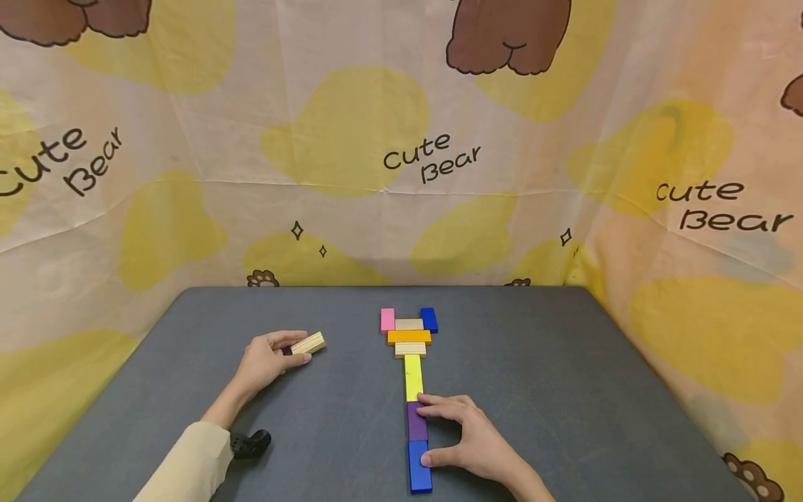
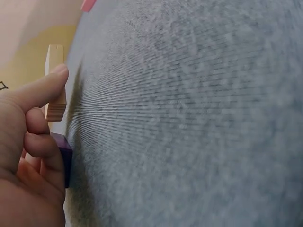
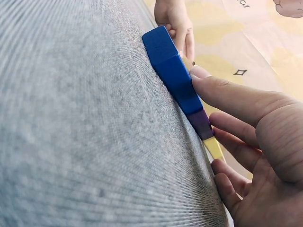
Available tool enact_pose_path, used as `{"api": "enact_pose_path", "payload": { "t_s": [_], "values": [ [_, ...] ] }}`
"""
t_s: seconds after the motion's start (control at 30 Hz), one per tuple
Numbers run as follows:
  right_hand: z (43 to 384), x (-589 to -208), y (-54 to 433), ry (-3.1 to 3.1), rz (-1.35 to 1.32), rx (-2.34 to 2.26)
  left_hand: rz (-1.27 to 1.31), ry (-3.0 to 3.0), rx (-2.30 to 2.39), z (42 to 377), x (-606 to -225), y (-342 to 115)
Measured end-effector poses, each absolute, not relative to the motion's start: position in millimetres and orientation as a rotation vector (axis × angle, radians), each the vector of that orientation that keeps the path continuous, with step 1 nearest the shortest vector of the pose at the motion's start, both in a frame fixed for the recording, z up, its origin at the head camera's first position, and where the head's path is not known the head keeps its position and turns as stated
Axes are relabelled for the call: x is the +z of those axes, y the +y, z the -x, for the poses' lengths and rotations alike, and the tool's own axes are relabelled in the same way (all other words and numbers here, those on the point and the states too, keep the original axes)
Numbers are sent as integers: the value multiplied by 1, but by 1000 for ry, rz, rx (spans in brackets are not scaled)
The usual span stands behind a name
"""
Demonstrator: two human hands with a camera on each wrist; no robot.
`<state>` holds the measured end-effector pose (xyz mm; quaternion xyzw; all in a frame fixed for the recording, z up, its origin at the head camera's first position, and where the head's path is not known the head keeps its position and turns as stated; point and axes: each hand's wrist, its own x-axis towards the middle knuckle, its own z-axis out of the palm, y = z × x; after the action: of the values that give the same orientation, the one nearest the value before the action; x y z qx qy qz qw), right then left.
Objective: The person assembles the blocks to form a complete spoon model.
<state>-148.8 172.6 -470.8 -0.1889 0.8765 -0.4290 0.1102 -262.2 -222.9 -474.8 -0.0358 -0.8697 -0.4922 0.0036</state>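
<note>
My left hand point(image 1: 263, 362) pinches a plain wooden block point(image 1: 309, 343) between thumb and fingers, at the left of the table. A purple block point(image 2: 66, 158) shows behind the curled fingers of that hand in the left wrist view. My right hand point(image 1: 470, 436) lies along the right side of a row of blocks, its thumb at the blue block point(image 1: 419, 467) nearest me. Its index and middle fingertips touch near where the purple block point(image 1: 417, 422) meets the yellow block point(image 1: 413, 378). These three lie flat, end to end, in a straight line.
Beyond the yellow block lie a plain wooden block point(image 1: 410, 350), an orange block point(image 1: 409, 337) and another plain block point(image 1: 409, 324), all crosswise. A pink block point(image 1: 387, 321) and a blue block point(image 1: 429, 320) flank the far end. Printed cloth point(image 1: 351, 223) surrounds the grey table point(image 1: 564, 376).
</note>
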Motion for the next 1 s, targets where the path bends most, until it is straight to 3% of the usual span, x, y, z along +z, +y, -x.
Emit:
{"api": "enact_pose_path", "payload": {
  "t_s": [0.37, 1.0],
  "values": [
    [148, -471, 173, 2582, 554, -1260, 282, -2712, -1576, 257, -463, -208],
    [150, -473, 171, 2584, 557, -1274, 326, -2653, -1506, 286, -437, -118]
  ]
}}
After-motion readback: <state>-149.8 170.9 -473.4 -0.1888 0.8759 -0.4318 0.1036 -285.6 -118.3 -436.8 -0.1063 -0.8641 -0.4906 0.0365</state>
